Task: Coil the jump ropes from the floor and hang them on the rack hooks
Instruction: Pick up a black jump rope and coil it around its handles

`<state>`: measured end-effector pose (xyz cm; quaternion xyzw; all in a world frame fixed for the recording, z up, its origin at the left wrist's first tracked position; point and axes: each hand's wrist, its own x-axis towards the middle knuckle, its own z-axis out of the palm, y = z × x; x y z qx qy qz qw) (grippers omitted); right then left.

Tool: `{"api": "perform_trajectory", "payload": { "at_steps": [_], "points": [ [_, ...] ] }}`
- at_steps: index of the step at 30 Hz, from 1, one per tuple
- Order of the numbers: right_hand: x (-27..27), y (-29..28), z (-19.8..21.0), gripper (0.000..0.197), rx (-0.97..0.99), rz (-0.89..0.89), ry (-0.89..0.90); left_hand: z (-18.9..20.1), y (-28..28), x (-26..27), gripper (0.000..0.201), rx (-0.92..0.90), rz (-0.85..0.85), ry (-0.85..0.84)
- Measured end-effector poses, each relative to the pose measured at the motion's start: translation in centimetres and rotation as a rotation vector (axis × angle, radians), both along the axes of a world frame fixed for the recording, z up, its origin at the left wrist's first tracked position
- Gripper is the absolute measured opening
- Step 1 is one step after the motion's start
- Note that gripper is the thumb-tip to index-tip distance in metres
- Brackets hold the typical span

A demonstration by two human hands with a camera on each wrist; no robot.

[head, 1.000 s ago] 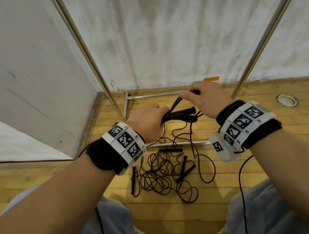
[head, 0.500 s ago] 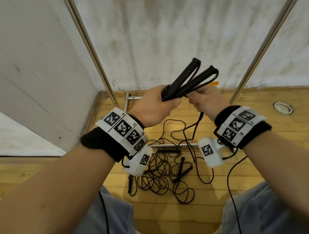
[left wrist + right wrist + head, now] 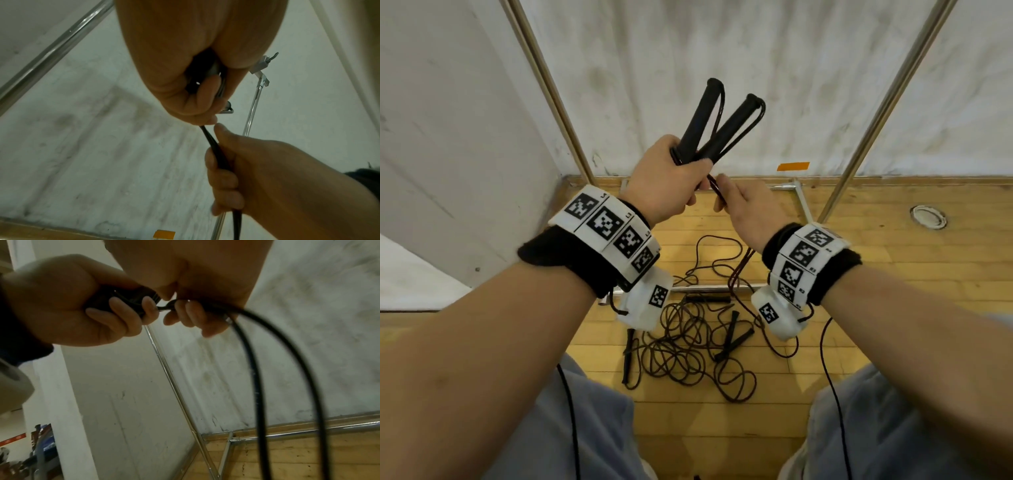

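Since half a second before, the left hand (image 3: 664, 181) had raised the two black foam-covered jump-rope handles (image 3: 717, 126) higher, splaying them into a V. It gripped their near ends; the right hand (image 3: 748, 210) curled around the doubled thin black cord (image 3: 218, 155) just below. On the wooden plank floor (image 3: 893, 250), tangled dark ropes (image 3: 688, 346) with four handles lay by the chrome rack base (image 3: 717, 286).

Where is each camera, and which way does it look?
Head: on the person's head, looking down at both forearms, the left hand gripping two handles, ropes on the floor.
Left wrist: looks up along the left hand at the wall and rack pole.
Right wrist: looks along the right hand pinching the cord.
All share both hands.
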<state>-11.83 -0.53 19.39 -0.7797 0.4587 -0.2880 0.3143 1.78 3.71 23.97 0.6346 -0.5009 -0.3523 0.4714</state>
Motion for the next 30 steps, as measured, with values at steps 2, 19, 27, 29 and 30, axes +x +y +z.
{"api": "perform_trajectory", "payload": {
  "at_steps": [2, 19, 27, 29, 30],
  "points": [
    [0.3, 0.4, 0.2, 0.043, -0.002, 0.058, 0.011, 0.2, -0.3, 0.3, 0.024, -0.010, 0.052, -0.024],
    [0.0, 1.6, 3.9, 0.043, 0.001, 0.211, 0.182, -2.9, -1.5, 1.1, 0.022, 0.051, 0.091, -0.549],
    [0.0, 2.9, 3.9, 0.040, 0.035, 0.253, 0.187, -3.9, -0.9, 0.2, 0.029, -0.030, 0.029, -0.739],
    [-0.1, 3.2, 3.9, 0.038, 0.009, 0.257, 0.196, -3.9, -0.7, 0.3, 0.029, -0.052, 0.021, -0.767],
    [-0.2, 3.4, 3.9, 0.038, -0.001, 0.252, 0.207, -3.8, -0.7, 0.3, 0.030, -0.061, 0.017, -0.775]
  ]
}}
